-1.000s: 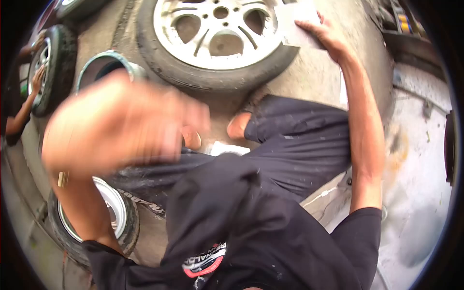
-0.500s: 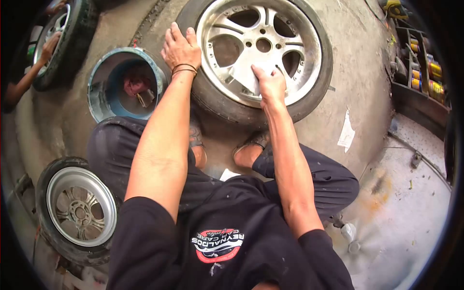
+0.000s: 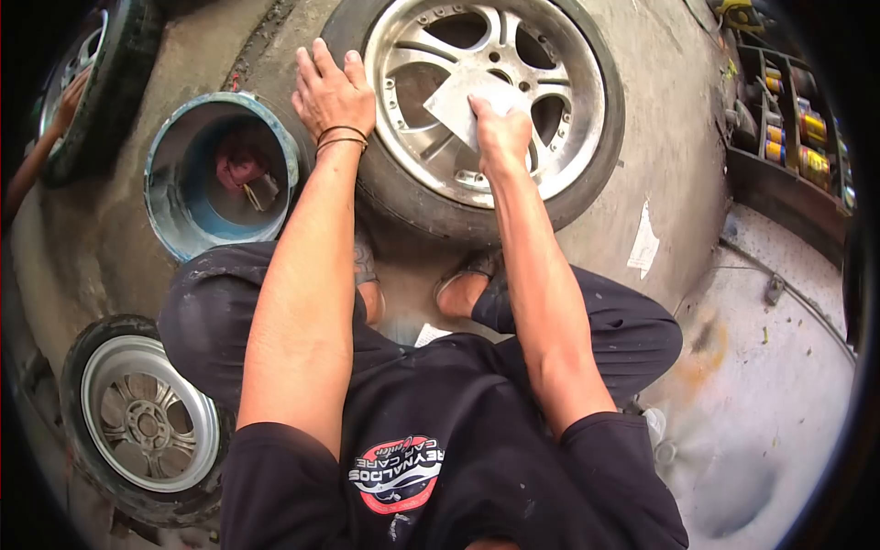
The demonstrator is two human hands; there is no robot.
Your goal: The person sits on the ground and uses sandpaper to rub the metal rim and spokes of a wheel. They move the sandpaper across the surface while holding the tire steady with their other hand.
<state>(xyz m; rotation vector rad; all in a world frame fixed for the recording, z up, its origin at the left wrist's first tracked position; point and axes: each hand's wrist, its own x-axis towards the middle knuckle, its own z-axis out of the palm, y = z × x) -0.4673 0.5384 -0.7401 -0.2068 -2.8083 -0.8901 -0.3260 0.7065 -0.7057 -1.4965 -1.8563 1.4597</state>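
In front of me a wheel with a silver alloy rim (image 3: 576,137) and a black tire (image 3: 600,174) lies flat on the floor. My left hand (image 3: 335,92) rests on the tire's left side, its fingers stretched out and holding nothing. A pale grey sheet, which looks like sandpaper (image 3: 465,103), is gripped in my right hand (image 3: 502,136). It lies over a spoke just below the hub, partly covered by my fingers and thumb.
A blue bucket (image 3: 158,179) with a reddish cloth (image 3: 240,167) inside stands at my left. Another wheel (image 3: 147,422) lies lower left. At upper left a person's hand (image 3: 71,99) touches a third wheel (image 3: 115,101). On the right is a rack of cans (image 3: 779,188); torn paper (image 3: 644,240) lies nearby.
My right hand has slid the sandpaper up the spoke toward the hub, and the sheet has turned. My left hand stays on the tire. The whole view has shifted slightly.
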